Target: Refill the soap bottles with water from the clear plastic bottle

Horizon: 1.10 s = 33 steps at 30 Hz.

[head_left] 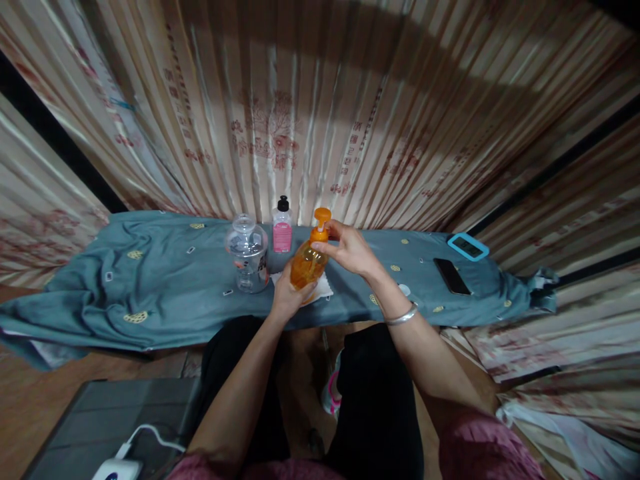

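An orange pump bottle (307, 265), see-through with amber liquid inside, is held tilted over the cloth-covered table. My left hand (290, 293) wraps round its lower part. At the neck, the thumb and fingers of my right hand (350, 249) grip the orange pump top (320, 230). Beneath the bottle lies a white cloth or tissue (324, 288). Just left of my hands stands a clear plastic jar (245, 250) with a narrow neck. Behind it, a small bottle with a pink label and black cap (282, 233) stands upright.
On the right of the table (170, 280) lie a dark phone (453, 276) and a blue-framed digital clock (468, 247). A small whitish round thing (404, 289) sits near my right wrist. Curtains (300, 120) hang behind. A grey box (115, 420) with a white cabled device is at lower left.
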{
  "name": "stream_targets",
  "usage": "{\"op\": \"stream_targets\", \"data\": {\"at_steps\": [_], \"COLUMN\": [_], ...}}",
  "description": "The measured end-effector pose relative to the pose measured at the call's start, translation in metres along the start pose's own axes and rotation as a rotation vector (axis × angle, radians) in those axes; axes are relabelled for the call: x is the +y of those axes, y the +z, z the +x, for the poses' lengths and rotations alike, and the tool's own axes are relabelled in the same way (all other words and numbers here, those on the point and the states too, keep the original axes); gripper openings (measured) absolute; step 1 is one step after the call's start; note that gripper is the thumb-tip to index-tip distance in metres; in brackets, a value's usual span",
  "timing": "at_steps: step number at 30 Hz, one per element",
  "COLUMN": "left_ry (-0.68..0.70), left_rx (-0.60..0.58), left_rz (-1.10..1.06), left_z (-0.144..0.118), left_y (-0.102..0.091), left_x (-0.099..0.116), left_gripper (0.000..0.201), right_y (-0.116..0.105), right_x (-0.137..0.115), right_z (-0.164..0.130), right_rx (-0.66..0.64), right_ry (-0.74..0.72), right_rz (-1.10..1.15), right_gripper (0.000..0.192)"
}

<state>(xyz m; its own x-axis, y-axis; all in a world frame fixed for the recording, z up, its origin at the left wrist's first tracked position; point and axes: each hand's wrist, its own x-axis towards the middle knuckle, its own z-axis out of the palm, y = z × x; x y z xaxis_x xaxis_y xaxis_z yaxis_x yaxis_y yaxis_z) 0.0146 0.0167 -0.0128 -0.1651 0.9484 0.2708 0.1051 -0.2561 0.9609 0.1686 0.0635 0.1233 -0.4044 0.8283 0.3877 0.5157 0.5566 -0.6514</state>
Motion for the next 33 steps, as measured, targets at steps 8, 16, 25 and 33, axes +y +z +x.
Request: {"op": "stream_targets", "data": {"at_steps": [8, 16, 25, 33], "left_ry": [-0.006, 0.002, -0.011, -0.015], "left_rx": [-0.010, -0.009, -0.015, -0.009], "left_rz": [-0.019, -0.044, -0.069, -0.024], "left_z": [0.000, 0.000, -0.001, 0.000], "left_y": [-0.001, 0.001, 0.001, 0.000], "left_x": [-0.001, 0.002, 0.000, -0.003], "left_gripper": [0.069, 0.070, 0.073, 0.071], "right_y": [0.013, 0.006, 0.004, 0.014], "right_x": [0.000, 0.011, 0.016, 0.007], "right_z": [-0.005, -0.002, 0.002, -0.007], "right_rx": [0.126, -0.043, -0.115, 0.042], "right_ry": [0.089, -0.047, -0.070, 0.047], "right_rz": [0.143, 0.332, 0.289, 0.155], "right_gripper": [0.038, 0.043, 0.034, 0.041]}}
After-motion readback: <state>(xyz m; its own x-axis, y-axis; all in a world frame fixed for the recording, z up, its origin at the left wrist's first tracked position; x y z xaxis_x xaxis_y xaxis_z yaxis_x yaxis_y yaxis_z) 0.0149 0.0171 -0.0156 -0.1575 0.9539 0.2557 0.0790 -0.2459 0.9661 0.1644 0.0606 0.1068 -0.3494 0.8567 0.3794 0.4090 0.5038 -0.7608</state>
